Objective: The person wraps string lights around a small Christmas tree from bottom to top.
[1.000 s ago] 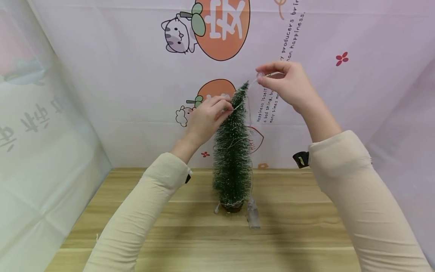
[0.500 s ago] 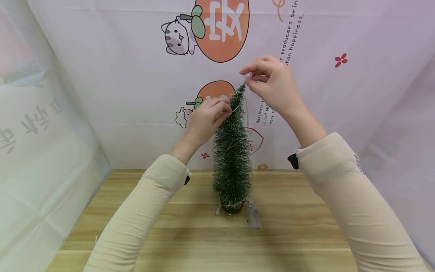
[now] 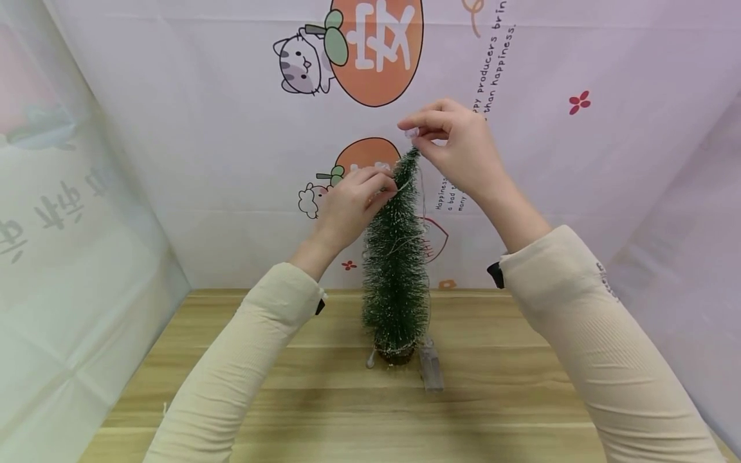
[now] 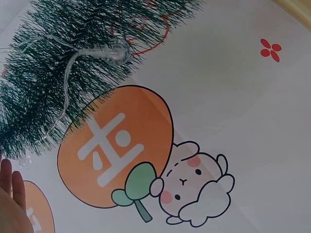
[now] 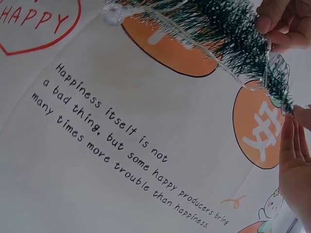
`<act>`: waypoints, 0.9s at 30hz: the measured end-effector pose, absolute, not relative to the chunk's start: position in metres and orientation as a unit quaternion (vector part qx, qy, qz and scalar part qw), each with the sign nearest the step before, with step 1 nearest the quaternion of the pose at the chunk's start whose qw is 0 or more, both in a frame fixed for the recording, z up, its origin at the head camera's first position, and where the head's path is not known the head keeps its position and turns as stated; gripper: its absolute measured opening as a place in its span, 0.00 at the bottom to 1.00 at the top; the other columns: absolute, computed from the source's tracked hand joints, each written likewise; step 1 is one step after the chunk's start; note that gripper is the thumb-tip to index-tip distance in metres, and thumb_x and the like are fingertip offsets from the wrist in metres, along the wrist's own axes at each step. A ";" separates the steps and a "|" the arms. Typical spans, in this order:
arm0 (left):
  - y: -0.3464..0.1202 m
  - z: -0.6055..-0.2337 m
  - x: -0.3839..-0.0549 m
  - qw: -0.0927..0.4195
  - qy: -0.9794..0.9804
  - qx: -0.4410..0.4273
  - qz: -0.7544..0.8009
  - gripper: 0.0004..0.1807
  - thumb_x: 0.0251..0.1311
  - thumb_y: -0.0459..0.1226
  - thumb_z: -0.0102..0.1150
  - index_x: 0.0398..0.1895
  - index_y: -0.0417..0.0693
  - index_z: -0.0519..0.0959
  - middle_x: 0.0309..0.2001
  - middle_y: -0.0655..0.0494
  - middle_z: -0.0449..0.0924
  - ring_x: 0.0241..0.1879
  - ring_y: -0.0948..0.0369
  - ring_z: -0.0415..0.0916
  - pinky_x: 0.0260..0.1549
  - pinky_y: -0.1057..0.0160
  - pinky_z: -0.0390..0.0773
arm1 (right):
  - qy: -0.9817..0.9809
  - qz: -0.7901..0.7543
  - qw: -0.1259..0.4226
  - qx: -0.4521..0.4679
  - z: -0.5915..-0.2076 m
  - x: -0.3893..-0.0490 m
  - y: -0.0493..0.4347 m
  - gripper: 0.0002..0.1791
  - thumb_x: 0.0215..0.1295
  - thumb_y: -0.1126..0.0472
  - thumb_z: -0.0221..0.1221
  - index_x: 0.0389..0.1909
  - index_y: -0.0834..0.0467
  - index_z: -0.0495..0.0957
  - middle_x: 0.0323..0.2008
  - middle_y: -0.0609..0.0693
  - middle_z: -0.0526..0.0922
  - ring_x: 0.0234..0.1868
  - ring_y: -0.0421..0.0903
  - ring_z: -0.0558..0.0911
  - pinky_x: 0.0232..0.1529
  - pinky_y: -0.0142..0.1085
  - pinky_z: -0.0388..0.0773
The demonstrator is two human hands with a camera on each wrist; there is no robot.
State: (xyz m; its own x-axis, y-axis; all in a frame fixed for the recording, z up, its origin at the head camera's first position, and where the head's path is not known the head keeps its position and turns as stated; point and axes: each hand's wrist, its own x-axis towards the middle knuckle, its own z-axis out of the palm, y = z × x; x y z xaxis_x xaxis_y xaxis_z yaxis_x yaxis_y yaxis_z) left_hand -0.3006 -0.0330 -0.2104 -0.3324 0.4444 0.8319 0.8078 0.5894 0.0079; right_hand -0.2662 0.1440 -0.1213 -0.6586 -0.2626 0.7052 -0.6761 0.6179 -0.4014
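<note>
A small green artificial Christmas tree [image 3: 396,276], frosted at its tips, stands upright on the wooden table. A clear string of fairy lights [image 4: 67,90] winds around it, with a round clear bulb [image 4: 118,52] lying against the branches in the left wrist view. Beside the upper branches, my left hand [image 3: 354,198] pinches the light wire between thumb and fingers. My right hand [image 3: 463,151] holds a clear bulb [image 3: 411,133] of the same string right at the tree's tip. In the right wrist view the fingers [image 5: 287,141] touch the tip.
A clear battery box [image 3: 431,368] lies on the wooden table [image 3: 312,411] to the right of the tree base. Another bulb [image 3: 370,359] rests left of the base. Printed cloth [image 3: 231,141] hangs close behind the tree and along both sides.
My right hand has moved left with the bulb, from right of the tree to its tip. The left hand has stayed in place on the wire.
</note>
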 end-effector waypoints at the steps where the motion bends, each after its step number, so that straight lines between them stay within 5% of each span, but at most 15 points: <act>1: -0.033 -0.210 -0.300 0.418 -0.787 -0.397 -0.217 0.06 0.63 0.38 0.57 0.39 0.46 0.81 0.49 0.52 0.83 0.55 0.56 0.78 0.64 0.50 0.70 | -0.844 0.333 0.309 0.285 -0.122 -0.266 0.145 0.14 0.64 0.73 0.54 0.46 0.63 0.83 0.46 0.58 0.80 0.46 0.48 0.81 0.52 0.26 0.78; 13: -0.032 -0.209 -0.298 0.412 -0.792 -0.398 -0.210 0.06 0.63 0.38 0.57 0.40 0.47 0.80 0.50 0.52 0.82 0.53 0.56 0.78 0.64 0.46 0.69 | -0.848 0.238 0.340 0.330 -0.134 -0.267 0.145 0.10 0.63 0.68 0.59 0.43 0.60 0.85 0.46 0.57 0.82 0.51 0.54 0.76 0.50 0.43 0.73; 20: -0.031 -0.212 -0.301 0.420 -0.779 -0.404 -0.231 0.05 0.62 0.36 0.58 0.38 0.46 0.81 0.48 0.51 0.80 0.52 0.54 0.79 0.63 0.46 0.70 | -0.803 0.181 0.413 0.389 -0.151 -0.273 0.152 0.10 0.59 0.69 0.62 0.42 0.61 0.84 0.44 0.60 0.83 0.51 0.58 0.73 0.58 0.50 0.67; 27: -0.030 -0.213 -0.303 0.437 -0.768 -0.409 -0.229 0.04 0.62 0.37 0.59 0.36 0.46 0.80 0.43 0.50 0.79 0.41 0.56 0.80 0.57 0.49 0.77 | -0.767 0.142 0.482 0.399 -0.158 -0.274 0.155 0.08 0.59 0.63 0.65 0.38 0.61 0.85 0.40 0.58 0.84 0.46 0.58 0.75 0.50 0.51 0.69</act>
State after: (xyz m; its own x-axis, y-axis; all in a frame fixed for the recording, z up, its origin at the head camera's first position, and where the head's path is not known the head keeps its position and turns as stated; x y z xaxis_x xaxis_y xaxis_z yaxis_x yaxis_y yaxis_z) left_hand -0.3026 -0.0301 -0.2130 -0.2843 0.4282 0.8578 0.8276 0.5613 -0.0059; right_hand -0.2744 0.1549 -0.1577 -0.2161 -0.4755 0.8527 -0.7494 0.6406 0.1674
